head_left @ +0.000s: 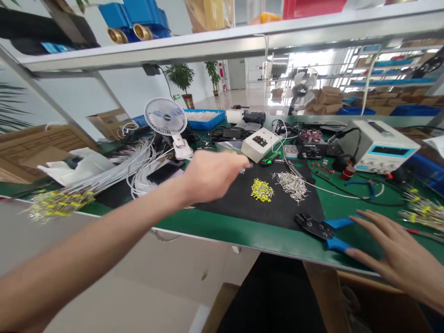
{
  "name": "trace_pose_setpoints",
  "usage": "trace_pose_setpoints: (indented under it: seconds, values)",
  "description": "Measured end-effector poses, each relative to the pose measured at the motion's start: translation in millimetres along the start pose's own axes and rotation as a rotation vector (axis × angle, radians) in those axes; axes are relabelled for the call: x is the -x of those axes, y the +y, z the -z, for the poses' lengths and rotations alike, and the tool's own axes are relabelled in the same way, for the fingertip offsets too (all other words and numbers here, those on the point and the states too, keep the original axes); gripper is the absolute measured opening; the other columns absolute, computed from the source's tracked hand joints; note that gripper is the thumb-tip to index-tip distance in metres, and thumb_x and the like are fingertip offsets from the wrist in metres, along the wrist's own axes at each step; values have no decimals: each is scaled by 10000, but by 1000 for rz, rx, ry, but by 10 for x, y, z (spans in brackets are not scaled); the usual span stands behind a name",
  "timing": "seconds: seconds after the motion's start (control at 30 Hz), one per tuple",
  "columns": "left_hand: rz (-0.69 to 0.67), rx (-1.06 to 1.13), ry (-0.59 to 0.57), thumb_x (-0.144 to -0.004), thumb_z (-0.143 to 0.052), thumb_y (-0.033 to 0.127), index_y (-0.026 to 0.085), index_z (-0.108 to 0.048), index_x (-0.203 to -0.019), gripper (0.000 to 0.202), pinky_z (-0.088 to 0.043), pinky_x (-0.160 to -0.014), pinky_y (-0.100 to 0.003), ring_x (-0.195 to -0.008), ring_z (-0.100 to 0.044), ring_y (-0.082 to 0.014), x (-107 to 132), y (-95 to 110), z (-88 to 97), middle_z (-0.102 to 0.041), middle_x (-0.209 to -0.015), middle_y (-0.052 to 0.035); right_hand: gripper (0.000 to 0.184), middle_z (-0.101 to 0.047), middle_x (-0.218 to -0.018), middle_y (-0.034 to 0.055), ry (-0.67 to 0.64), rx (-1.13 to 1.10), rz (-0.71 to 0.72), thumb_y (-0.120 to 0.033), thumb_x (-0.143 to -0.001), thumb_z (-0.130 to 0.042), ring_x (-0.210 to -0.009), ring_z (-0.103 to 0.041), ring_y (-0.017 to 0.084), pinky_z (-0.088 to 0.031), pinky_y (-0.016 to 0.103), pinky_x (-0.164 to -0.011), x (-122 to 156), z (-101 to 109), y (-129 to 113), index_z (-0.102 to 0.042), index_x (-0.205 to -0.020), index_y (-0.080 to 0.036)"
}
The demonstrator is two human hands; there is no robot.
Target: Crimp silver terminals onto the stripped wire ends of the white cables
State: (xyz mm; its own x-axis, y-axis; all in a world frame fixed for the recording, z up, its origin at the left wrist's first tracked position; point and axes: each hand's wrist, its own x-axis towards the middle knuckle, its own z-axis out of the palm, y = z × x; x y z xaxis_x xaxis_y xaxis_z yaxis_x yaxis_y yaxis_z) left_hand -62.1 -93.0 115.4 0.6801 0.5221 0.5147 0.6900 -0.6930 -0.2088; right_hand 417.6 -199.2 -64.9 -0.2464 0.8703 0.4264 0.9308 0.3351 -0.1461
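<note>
My left hand (pixel 214 176) is raised over the black mat (pixel 229 208), its fingers closed in a pinch. A small greyish tip shows at the fingertips, too blurred to name. To the right of that hand lie a pile of yellow terminals (pixel 262 190) and a pile of bare silvery terminals (pixel 292 186). Crimping pliers (pixel 317 228) with blue handles lie near the front edge of the table, handles spread. My right hand (pixel 398 247) is at those handles, thumb and fingers stretched apart around them; whether it bears on them I cannot tell.
White wires with yellow ends (pixel 62 203) lie bundled at the left, by a small fan (pixel 166 118). Behind the mat sits a switch box (pixel 260 143); a power supply (pixel 379 145) stands at the right. A metal shelf (pixel 208 48) spans overhead. An open carton (pixel 374 296) is below the table edge.
</note>
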Motion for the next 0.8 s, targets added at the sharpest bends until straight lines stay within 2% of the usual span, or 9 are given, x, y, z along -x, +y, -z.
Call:
trace_pose_setpoints:
  seconds: [0.07,0.17,0.23,0.3,0.43,0.53,0.63,0.7,0.8]
  values:
    - [-80,160,-161,-1024,-386,236,169,-686,-1131,325,-492,-819,-286,-868,-672,-171,338,106,-430,-718,-918,-66,928,-410,-1600,138,-122,69,129,-719,-718,-729,-1409,-444,442,-419,614,-1108,-8,-104,-18,-472,-1507,-303]
    - [-87,315,-248,-1023,-365,189,175,-643,-1152,306,-485,-763,-286,-799,-637,-176,799,267,-903,-705,-894,-85,1007,-327,-1649,132,-217,85,193,-715,-732,-727,-1460,-377,441,-416,623,-1116,-51,-192,5,-364,-1575,-301]
    - [-107,375,-273,-1035,-365,190,161,-620,-1155,283,-478,-739,-295,-793,-617,-183,992,343,-1069,-687,-885,-88,988,-361,-1634,135,-283,75,203,-698,-761,-713,-1463,-372,443,-403,635,-1121,-107,-191,19,-340,-1587,-305]
    - [-123,408,-279,-1042,-390,210,160,-614,-1146,252,-484,-750,-312,-818,-614,-193,1080,380,-1141,-687,-919,-91,931,-433,-1591,141,-345,54,194,-669,-793,-702,-1438,-411,438,-406,633,-1117,-177,-157,14,-359,-1577,-302]
    - [-22,484,-243,-1044,-453,245,177,-591,-1229,240,-496,-912,-369,-1028,-615,-222,1019,345,-1183,-683,-1144,-104,797,-549,-1467,154,-411,13,147,-633,-831,-684,-1299,-553,381,-476,562,-1064,-303,-75,-57,-459,-1509,-280]
    - [167,458,-185,-1052,-451,264,195,-615,-1170,214,-502,-929,-359,-1037,-613,-208,863,298,-1266,-673,-1128,-77,737,-593,-1376,146,-384,28,136,-632,-827,-687,-1231,-580,356,-486,544,-1042,-331,-41,-132,-514,-1444,-267]
    - [261,426,-157,-1044,-479,296,209,-627,-1118,186,-509,-921,-359,-1037,-609,-212,700,301,-1413,-664,-1113,-63,717,-605,-1345,139,-310,32,106,-626,-796,-720,-1231,-571,370,-464,558,-1054,-291,-8,-206,-547,-1387,-258]
    - [290,415,-145,-1024,-527,307,210,-619,-1122,166,-512,-913,-365,-1043,-606,-222,611,333,-1516,-662,-1112,-61,725,-605,-1358,139,-252,-19,23,-613,-773,-749,-1230,-580,384,-469,553,-1049,-253,21,-258,-550,-1372,-257]
    - [334,396,-127,-1005,-564,302,205,-606,-1123,159,-516,-894,-365,-1040,-601,-230,512,390,-1637,-661,-1102,-62,752,-602,-1397,135,-139,-229,-244,-603,-763,-762,-1241,-592,414,-490,560,-1025,-264,79,-378,-518,-1403,-292]
